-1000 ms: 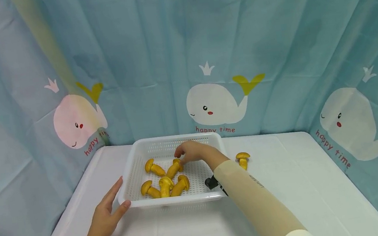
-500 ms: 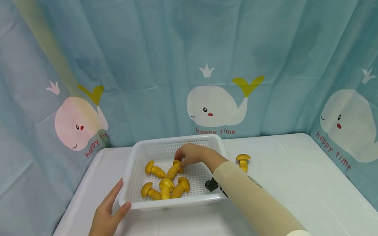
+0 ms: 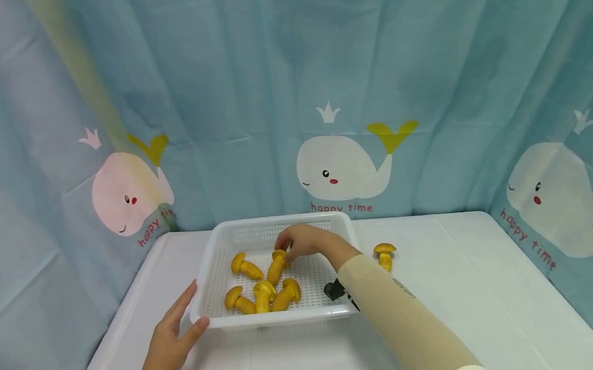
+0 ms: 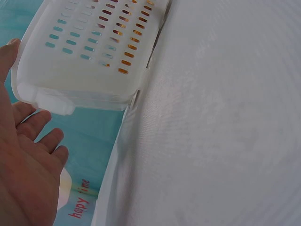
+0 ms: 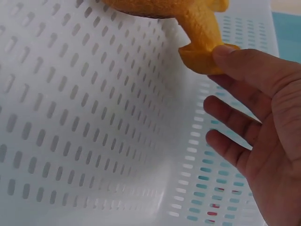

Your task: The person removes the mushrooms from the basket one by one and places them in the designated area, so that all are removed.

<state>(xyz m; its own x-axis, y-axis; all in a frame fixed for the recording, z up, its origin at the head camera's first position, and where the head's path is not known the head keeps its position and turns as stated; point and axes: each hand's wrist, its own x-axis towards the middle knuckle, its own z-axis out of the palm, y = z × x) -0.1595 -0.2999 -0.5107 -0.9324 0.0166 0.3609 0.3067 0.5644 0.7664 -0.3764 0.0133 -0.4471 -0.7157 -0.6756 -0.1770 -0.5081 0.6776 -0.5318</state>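
A white perforated plastic basket (image 3: 281,317) stands on the table, holding several yellow-brown mushrooms. My right hand (image 3: 304,239) reaches inside and pinches the cap of the back-middle mushroom (image 3: 276,269) between thumb and forefinger. In the right wrist view that mushroom's cap (image 5: 202,59) sits at the thumb tip; the other fingers stay off it. My left hand (image 3: 171,345) rests at the basket's front-left corner, its fingers spread and fairly straight. Another mushroom (image 3: 245,267) lies back left in the basket. Along the front are a left (image 3: 239,301), a middle (image 3: 264,296) and a right mushroom (image 3: 286,295).
One more mushroom (image 3: 385,256) lies on the white-covered table (image 3: 459,288) right of the basket, partly behind my right sleeve (image 3: 400,316). A black object (image 3: 335,290) shows at the right wrist. A blue curtain (image 3: 238,92) with whale prints surrounds the table's back and sides.
The mushroom in my right hand has turned a little, its stem now more upright. My left hand keeps its place at the basket corner. The head view has shifted slightly.
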